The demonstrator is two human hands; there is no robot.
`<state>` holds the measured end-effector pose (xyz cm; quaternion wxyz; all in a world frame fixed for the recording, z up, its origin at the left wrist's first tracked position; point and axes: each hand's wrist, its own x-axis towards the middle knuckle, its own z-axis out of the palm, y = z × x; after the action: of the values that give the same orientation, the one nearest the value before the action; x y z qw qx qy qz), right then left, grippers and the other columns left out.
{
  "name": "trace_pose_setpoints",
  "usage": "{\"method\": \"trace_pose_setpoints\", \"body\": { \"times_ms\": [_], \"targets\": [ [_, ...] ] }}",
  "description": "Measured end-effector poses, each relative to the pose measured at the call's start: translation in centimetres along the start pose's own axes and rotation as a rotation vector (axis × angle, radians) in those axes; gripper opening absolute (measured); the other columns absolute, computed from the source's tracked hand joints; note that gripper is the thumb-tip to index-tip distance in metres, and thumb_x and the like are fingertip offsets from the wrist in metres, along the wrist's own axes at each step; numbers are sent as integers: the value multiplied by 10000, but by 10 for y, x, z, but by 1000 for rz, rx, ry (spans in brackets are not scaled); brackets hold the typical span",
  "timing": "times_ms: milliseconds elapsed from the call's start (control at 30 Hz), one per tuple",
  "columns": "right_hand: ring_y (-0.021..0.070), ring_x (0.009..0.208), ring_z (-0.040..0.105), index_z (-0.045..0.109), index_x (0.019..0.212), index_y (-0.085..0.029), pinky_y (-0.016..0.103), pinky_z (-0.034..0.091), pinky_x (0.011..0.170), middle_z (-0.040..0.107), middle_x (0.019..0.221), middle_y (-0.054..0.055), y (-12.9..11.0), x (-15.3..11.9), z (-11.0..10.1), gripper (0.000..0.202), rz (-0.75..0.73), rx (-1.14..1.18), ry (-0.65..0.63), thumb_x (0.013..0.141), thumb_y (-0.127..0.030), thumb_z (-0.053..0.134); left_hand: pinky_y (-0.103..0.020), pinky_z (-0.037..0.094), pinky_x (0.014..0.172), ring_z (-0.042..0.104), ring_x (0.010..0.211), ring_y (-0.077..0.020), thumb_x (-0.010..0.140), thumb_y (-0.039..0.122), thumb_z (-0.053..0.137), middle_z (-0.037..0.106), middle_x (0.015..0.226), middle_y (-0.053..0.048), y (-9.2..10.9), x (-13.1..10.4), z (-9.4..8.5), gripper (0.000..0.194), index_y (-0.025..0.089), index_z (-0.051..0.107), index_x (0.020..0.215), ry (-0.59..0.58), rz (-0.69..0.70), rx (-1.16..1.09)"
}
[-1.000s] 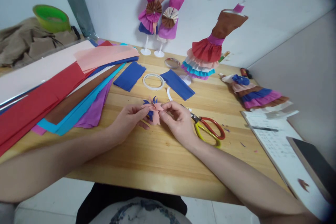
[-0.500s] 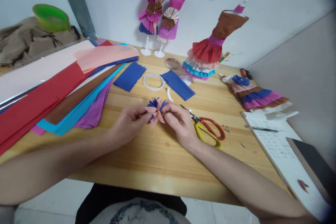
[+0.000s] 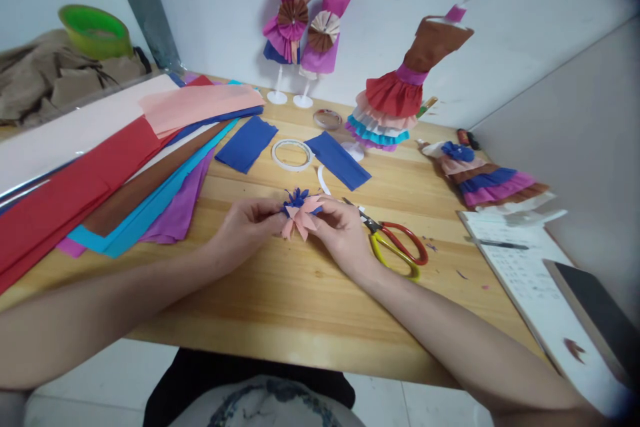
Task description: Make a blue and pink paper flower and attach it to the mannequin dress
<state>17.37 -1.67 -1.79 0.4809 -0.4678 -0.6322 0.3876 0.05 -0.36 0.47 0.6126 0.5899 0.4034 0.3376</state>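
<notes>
A small paper flower point(image 3: 301, 216), with pink petals and a fringed blue part, is held between my two hands above the wooden table. My left hand point(image 3: 253, 227) pinches its left side, thumb and fingers closed. On the other side, my right hand point(image 3: 343, 233) grips the petals between thumb and bent fingers. Scissors point(image 3: 395, 240) with one red and one yellow handle lie just right of my right hand, blades partly apart. Beyond the flower rest two blue crepe paper pieces point(image 3: 246, 144) and a roll of white tape point(image 3: 293, 155).
Stacked coloured paper strips point(image 3: 100, 180) cover the table's left side. Small dress forms in paper dresses point(image 3: 395, 93) stand along the wall. At right are a layered paper dress point(image 3: 493, 180), an open notebook point(image 3: 515, 273), a pen and a phone point(image 3: 590, 313). A green tape roll point(image 3: 95, 33) sits back left.
The flower has turned a little in my fingers: the pink petals now spread toward me and to the right, with the blue fringe behind at left. Both hands keep their hold.
</notes>
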Motion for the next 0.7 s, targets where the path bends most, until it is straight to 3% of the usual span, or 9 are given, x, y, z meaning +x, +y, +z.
{"method": "trace_pose_setpoints", "body": {
  "times_ms": [200, 333, 533, 700],
  "targets": [
    [174, 743, 600, 615, 665, -217, 325, 485, 705, 630, 769, 20, 0, -1, 5, 84, -91, -104, 3, 727, -181, 657, -262, 451, 710, 590, 739, -168, 758, 349, 648, 653, 718, -21, 7, -2, 0, 211, 147, 676, 708, -49, -51, 19],
    [179, 781, 613, 621, 693, -216, 335, 502, 727, 636, 813, 35, 0, -3, 8, 66, -61, -53, -33, 735, -172, 646, -246, 433, 659, 553, 673, -135, 739, 310, 667, 614, 689, 6, 2, -1, 1, 167, 151, 665, 792, -19, -48, -7],
    [153, 714, 576, 581, 646, -207, 301, 482, 662, 602, 755, 16, 2, -2, 8, 102, 31, 57, -72, 728, -203, 640, -232, 375, 597, 486, 567, -108, 812, 249, 528, 581, 551, 1, 0, 0, -1, 280, 154, 588, 555, -38, -17, 19],
    [150, 723, 567, 597, 658, -197, 295, 462, 680, 601, 757, 13, -4, -1, 3, 78, 87, 105, -104, 732, -209, 620, -263, 421, 701, 541, 613, -131, 842, 278, 495, 599, 571, -15, -1, 1, -2, 361, 165, 518, 500, -59, -12, 0]
  ]
}}
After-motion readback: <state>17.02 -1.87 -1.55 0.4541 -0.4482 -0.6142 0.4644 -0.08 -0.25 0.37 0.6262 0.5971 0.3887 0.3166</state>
